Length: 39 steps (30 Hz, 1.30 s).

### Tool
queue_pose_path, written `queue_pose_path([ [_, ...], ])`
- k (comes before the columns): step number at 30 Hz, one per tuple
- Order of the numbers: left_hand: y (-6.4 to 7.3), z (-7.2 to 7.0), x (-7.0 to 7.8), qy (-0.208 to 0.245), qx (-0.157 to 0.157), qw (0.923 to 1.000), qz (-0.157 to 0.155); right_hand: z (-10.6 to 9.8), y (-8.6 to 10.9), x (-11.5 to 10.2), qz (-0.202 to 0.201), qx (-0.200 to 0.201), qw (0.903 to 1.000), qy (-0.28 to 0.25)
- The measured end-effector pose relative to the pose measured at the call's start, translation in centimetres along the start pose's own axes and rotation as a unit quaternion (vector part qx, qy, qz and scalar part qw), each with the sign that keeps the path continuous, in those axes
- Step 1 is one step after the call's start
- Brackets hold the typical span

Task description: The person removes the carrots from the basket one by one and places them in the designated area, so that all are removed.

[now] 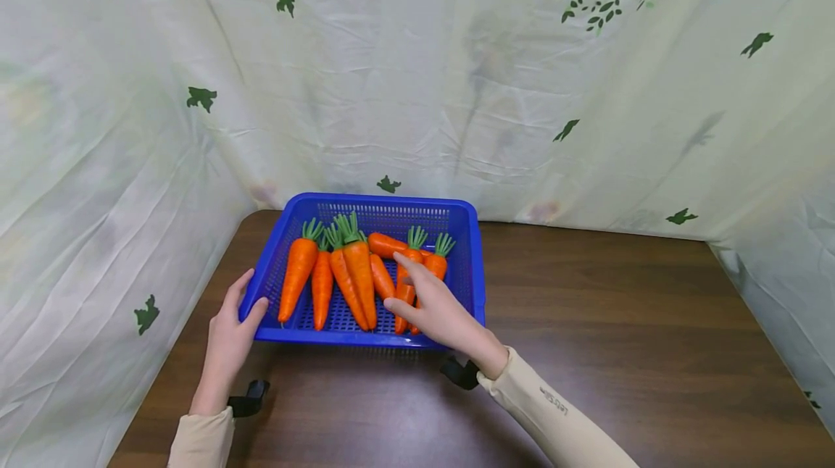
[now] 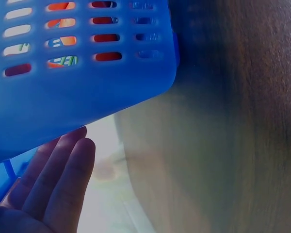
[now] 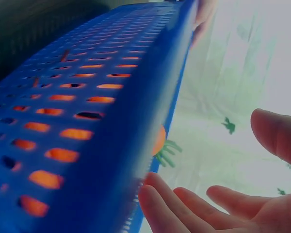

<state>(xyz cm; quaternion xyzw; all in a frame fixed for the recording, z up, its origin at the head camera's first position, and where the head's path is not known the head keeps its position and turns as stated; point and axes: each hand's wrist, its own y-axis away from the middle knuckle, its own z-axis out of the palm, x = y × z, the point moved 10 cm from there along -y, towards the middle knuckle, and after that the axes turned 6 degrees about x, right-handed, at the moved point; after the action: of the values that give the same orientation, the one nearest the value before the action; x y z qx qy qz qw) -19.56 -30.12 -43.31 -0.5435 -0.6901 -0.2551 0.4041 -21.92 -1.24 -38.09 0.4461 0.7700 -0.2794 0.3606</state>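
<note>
- Fingers of the left hand [image 1: 230, 327] lie along the outside of the blue basket [image 1: 365, 338], with the thumb on its rim, so the hand grips the basket at its near left corner.
- Spread loosely, the fingers of the right hand [image 1: 433, 305] hold nothing; they are over the right part of the basket, the thumb apart from the index finger.
- It is hard to be sure from these angles whether the right fingertips touch the carrots [image 1: 298, 276] beneath them.
- Inside the basket, most of the carrots lie lengthwise from front to back, their green tops [image 1: 352, 227] toward the far side; one lies crosswise behind the others, right of the middle.
- Two of the carrots near the middle lie close against each other, and those at the right are partly hidden by the right hand.
- Slots in the basket's wall let orange show through in both wrist views.
- Under the basket is a brown wooden table [image 1: 620, 323]; behind it hangs a pale cloth [image 1: 404, 77] with green leaf shapes.
</note>
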Motion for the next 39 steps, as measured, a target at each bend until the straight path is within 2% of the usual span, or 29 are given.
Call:
queue_pose_path([
  [5, 0.1, -0.1, -0.1, 0.005, 0.001, 0.9999, -0.009, 0.2, -0.7, -0.4, 0.008, -0.01, 0.9996, -0.024],
  [12, 0.1, -0.1, -0.2, 0.009, -0.004, 0.9997, -0.021, 0.7, -1.9, -1.1, 0.009, -0.029, 0.9929, -0.115],
  [15, 0.1, 0.0, -0.4, 0.013, -0.011, 0.9995, -0.027, 0.9, -2.5, -1.2, 0.02, -0.039, 0.9896, -0.137],
  [20, 0.1, 0.1, -0.5, 0.018, -0.018, 0.9992, -0.03, 0.9, -3.5, -0.8, 0.047, -0.051, 0.9858, -0.153],
  [30, 0.0, -0.1, -0.3, 0.021, -0.004, 0.9996, -0.018, 1.0, -4.9, 0.8, 0.091, -0.065, 0.9765, -0.184],
  [35, -0.1, 0.0, -0.6, 0.03, -0.001, 0.9993, -0.024, 1.2, -5.4, 1.3, 0.102, -0.078, 0.9746, -0.184],
  [39, -0.2, 0.0, -0.8, 0.032, 0.0, 0.9991, -0.026, 1.5, -6.0, 1.8, 0.122, -0.084, 0.9685, -0.2],
])
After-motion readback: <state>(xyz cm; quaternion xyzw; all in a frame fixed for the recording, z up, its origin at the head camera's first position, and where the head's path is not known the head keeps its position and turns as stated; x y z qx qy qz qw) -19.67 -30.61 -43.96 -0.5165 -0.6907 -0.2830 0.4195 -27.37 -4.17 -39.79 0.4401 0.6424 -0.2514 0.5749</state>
